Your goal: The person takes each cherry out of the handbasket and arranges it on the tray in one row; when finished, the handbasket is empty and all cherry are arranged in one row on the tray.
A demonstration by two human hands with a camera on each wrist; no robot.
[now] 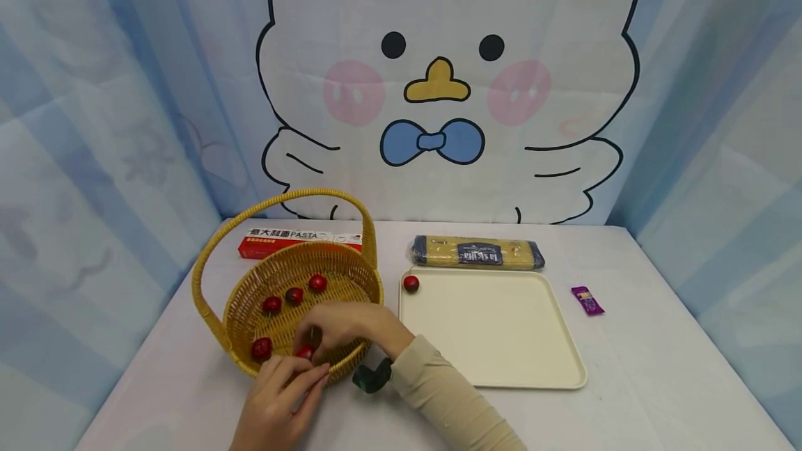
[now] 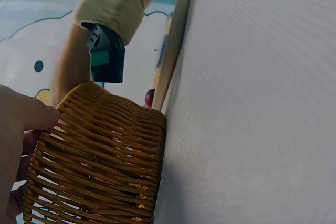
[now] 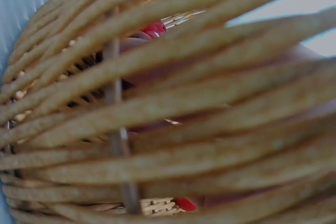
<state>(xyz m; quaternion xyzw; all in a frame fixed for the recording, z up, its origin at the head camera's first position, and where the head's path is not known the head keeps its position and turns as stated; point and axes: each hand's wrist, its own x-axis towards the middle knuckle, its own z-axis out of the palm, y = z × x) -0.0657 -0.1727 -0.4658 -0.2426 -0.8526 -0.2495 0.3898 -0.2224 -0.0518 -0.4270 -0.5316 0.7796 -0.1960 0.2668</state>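
A yellow woven basket (image 1: 247,291) with a tall handle stands at the left of the table. My left hand (image 1: 276,399) grips its near rim; in the left wrist view the thumb lies on the outer weave (image 2: 100,156) and the other fingers go inside. My right hand (image 1: 347,323) reaches over the rim into the basket and pinches a red cherry (image 1: 305,352) near the left fingertips. Several more cherries lie on the basket floor, one cherry (image 1: 261,349) just left of the hands. In the right wrist view, blurred wicker hides most of the right hand.
Right of the basket lies a cream tray (image 1: 489,326) with one cherry (image 1: 411,284) in its far left corner. Behind are a red pasta box (image 1: 257,248) and a pasta packet (image 1: 479,252). A small purple packet (image 1: 587,301) lies at the right. Curtains enclose the table.
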